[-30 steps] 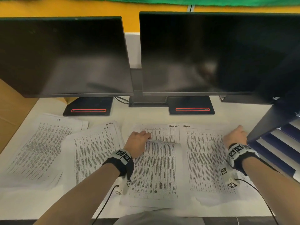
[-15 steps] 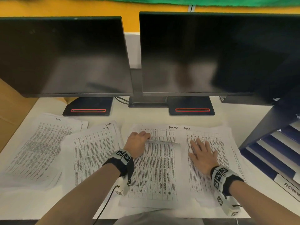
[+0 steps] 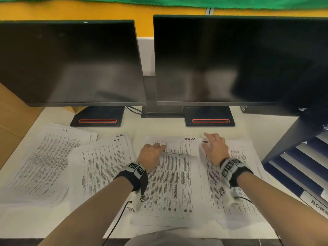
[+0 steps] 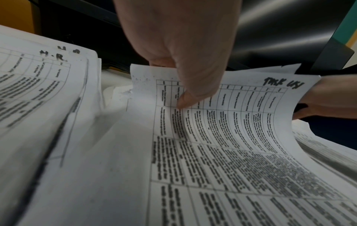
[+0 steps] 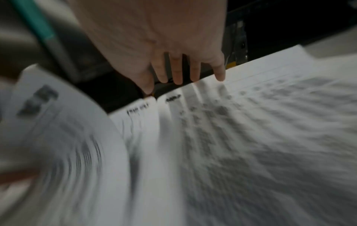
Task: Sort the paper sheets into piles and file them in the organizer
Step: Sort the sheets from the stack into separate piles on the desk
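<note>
Four piles of printed sheets lie across the bench [image 3: 156, 129] in front of two dark monitors [image 3: 230, 57]. Left hand [image 3: 150, 155] pinches the top corner of the task-list sheet [image 3: 170, 183], thumb on the print and fingers [image 4: 160, 62] curled behind, so its upper edge lifts and bows off the pile. Right hand [image 3: 215, 148] reaches over the admin pile [image 3: 236, 174] just at three o'clock of that sheet, fingers [image 5: 177, 73] straight and slightly spread, tips at the far edge of the paper; whether they touch it, I can't tell. H.R. pile [image 3: 104, 166] sits at nine o'clock of the left hand, I.T. pile [image 3: 46, 160] beyond it. Organizer [image 3: 301, 166] stands at the right edge, blue trays showing.
</note>
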A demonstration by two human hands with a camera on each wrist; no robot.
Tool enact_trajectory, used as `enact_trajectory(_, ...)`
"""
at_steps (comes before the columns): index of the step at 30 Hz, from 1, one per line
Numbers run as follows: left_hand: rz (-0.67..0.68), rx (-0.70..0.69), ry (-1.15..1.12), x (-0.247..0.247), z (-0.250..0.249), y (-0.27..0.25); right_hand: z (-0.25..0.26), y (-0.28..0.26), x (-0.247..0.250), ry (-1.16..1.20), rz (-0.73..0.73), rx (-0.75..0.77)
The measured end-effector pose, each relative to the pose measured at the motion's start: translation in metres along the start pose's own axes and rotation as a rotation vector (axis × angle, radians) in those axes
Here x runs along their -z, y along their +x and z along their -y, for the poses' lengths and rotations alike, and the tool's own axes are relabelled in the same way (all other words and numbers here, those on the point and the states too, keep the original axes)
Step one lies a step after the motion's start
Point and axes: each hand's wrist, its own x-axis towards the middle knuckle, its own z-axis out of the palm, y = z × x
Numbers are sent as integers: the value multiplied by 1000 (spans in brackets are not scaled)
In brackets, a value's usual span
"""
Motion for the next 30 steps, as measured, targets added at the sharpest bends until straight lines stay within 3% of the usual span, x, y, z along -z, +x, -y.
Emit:
enact_trajectory(3, -2, 5, -3, 2, -1, 0, 22, 26, 1, 54, 27, -95)
enact_trajectory(11, 16, 8, -11, 8, -5, -2, 35, 21, 0, -12, -45, 8)
enact_trajectory(13, -57, 6, -23, 11, -9, -2, 35, 13, -1, 61, -44, 107)
enact_trajectory(16, -188, -20, 45, 12, -15, 0, 35, 2, 0, 253, 139, 169)
enact_trajectory(19, -162, -56, 34, 15, -19, 2, 35, -2, 5, 521, 270, 158)
enact_trajectory(21, -140, -78, 4, 15, -20, 2, 38, 1, 6, 600, 243, 108)
enact_trajectory(24, -152, -97, -91, 18, -21, -4, 36, 17, -2, 411, 104, 90)
enact_trajectory(28, -131, -85, -195, 20, -20, -12, 40, 36, -7, 66, 210, 150)
enact_trajectory(30, -100, -53, -256, 23, -21, -14, 43, 39, -7, -52, 194, 216)
